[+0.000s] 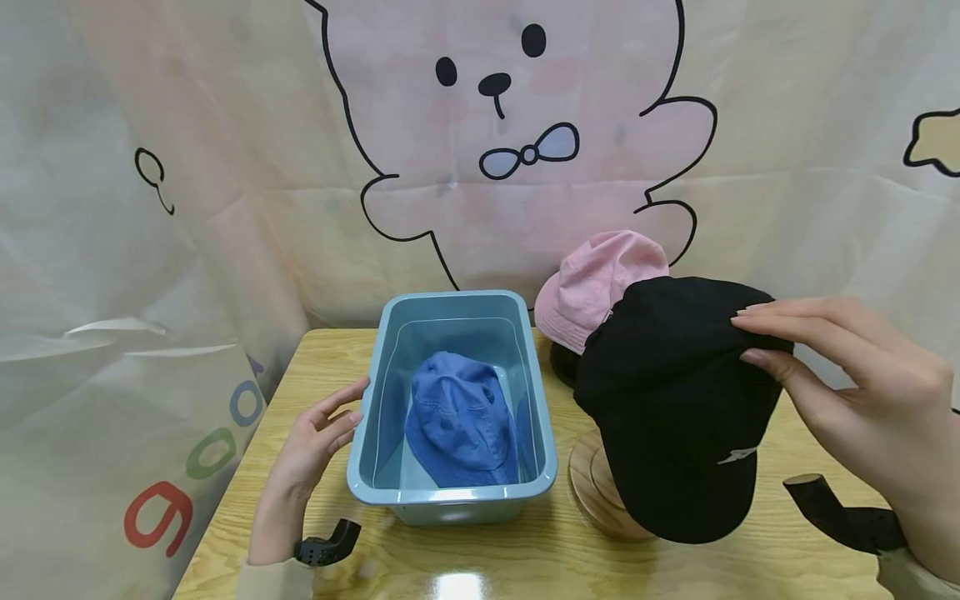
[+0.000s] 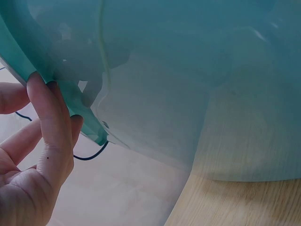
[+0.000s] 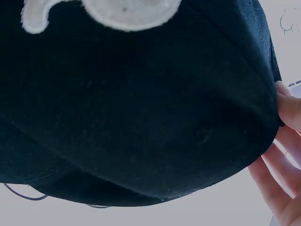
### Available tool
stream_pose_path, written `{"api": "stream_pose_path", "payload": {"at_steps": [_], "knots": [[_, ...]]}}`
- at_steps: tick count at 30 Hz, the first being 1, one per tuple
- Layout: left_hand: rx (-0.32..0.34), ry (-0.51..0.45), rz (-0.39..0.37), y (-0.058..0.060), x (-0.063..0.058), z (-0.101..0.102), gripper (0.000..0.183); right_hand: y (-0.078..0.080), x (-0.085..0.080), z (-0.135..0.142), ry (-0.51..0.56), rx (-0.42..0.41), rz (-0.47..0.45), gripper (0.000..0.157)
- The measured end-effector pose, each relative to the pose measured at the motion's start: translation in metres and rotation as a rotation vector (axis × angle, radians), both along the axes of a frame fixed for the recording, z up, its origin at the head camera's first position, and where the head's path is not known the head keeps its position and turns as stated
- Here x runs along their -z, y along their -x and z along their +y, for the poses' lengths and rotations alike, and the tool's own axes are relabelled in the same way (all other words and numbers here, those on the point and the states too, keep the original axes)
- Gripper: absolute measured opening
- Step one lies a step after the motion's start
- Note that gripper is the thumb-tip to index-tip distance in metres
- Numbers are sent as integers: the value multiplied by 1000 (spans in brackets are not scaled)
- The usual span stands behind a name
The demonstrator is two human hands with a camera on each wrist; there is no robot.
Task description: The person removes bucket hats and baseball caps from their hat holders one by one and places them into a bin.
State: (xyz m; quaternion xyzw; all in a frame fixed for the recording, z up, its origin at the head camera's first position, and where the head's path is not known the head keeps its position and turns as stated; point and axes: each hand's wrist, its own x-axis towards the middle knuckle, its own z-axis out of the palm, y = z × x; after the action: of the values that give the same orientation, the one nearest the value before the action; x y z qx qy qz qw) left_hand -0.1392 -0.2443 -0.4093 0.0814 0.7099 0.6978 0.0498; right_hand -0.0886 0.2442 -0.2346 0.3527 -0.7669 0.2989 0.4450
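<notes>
Three hats here: the right hand [image 1: 885,392] has a black cap [image 1: 675,400] pinched by its crown, over the tabletop [image 1: 712,577]'s right side. Pink cap [image 1: 609,279]'s near the back edge, blue hat [image 1: 461,417]'s in a bin [image 1: 452,497] toward the left edge, left hand [image 1: 307,450]'s loose fingers just touching its rim.

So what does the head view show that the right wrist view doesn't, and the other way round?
Only the head view shows the tub, blue hat, pink cap and left fingers. Only the right wrist view shows large rounded white shapes on the black cap. Both share that cap and the right fingers pinching it.
</notes>
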Motion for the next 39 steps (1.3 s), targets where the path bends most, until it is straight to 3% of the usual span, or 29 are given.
{"api": "stream_pose_path", "payload": {"at_steps": [6, 11, 18, 27, 39], "knots": [[4, -7, -3, 0, -1, 0, 52, 12, 4, 8, 10, -33, 11, 20], [5, -1, 2, -1, -1, 0, 51, 20, 4, 5, 24, -66, 38, 21], [-2, 4, -4, -1, -1, 0, 51, 26, -1, -4, 29, -40, 46, 24], [0, 4, -4, -1, 0, 0, 51, 22, -16, -40, 49, -117, 52, 14], [-5, 17, 2, -1, 0, 1, 52, 24, -32, -74, 26, -137, 29, 12]]}}
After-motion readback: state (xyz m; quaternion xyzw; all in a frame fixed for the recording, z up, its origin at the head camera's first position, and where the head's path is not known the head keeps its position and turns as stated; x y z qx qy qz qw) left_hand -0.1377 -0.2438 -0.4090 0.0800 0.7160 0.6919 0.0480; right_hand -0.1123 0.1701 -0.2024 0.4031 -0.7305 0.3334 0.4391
